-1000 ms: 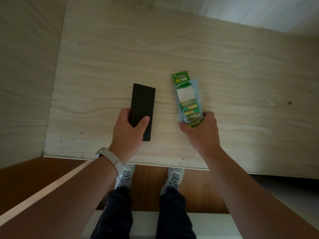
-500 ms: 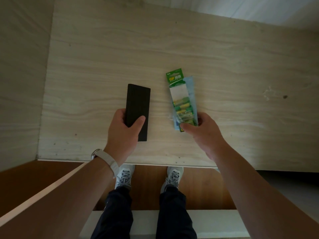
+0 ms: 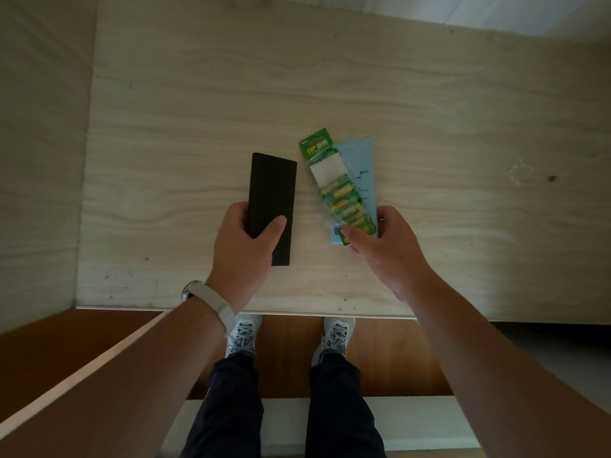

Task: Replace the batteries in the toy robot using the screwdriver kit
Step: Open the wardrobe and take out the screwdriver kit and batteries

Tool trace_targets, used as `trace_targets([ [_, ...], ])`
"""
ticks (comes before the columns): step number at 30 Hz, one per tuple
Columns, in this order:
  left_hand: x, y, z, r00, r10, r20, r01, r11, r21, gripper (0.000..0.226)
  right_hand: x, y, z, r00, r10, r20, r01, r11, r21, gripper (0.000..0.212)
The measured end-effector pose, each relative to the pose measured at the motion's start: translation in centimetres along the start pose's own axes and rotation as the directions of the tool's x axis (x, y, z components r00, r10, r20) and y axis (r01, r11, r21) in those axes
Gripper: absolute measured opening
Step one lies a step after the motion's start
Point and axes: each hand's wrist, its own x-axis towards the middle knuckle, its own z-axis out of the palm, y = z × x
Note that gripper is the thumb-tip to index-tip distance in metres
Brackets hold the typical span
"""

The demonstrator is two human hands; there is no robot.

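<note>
A flat black rectangular case [image 3: 273, 190], likely the screwdriver kit, is over the pale wooden tabletop [image 3: 198, 110]. My left hand [image 3: 243, 249] grips its near end, thumb on top. A green blister pack of batteries [image 3: 334, 183] lies over a light blue card [image 3: 362, 173] to the right of the case. My right hand [image 3: 383, 249] pinches the near end of the pack and the card together. No toy robot is in view.
The table's front edge [image 3: 264, 312] runs just beyond my wrists. Below it are my two shoes [image 3: 243, 335] on a brown floor. A wooden wall panel [image 3: 39, 127] closes off the left side. A dark spot [image 3: 551, 178] marks the tabletop at right.
The blue card has fanned out to the right from behind the battery pack. My right hand's grip has shifted to the near end. The left hand keeps its hold on the black case.
</note>
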Motion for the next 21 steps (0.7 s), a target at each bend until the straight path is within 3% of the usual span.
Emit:
trace_targets([
  [6, -0.1, 0.7, 0.0, 1.000, 0.001, -0.006, -0.001, 1.000, -0.027, 0.023, -0.6, -1.0, -0.2, 0.999, -0.040, -0.034, 0.042, 0.997, 0.068, 0.028],
  [11, -0.6, 2.4, -0.2, 1.000, 0.004, -0.010, -0.005, 0.999, -0.054, 0.022, -2.2, -2.6, -1.0, 0.999, -0.029, -0.041, 0.033, 0.994, 0.103, 0.042],
  [21, -5.1, 10.9, -4.1, 0.999, 0.046, -0.013, -0.047, 0.983, -0.176, 0.020, -10.2, -10.2, -3.9, 0.996, -0.070, -0.056, 0.074, 0.994, 0.082, 0.037],
])
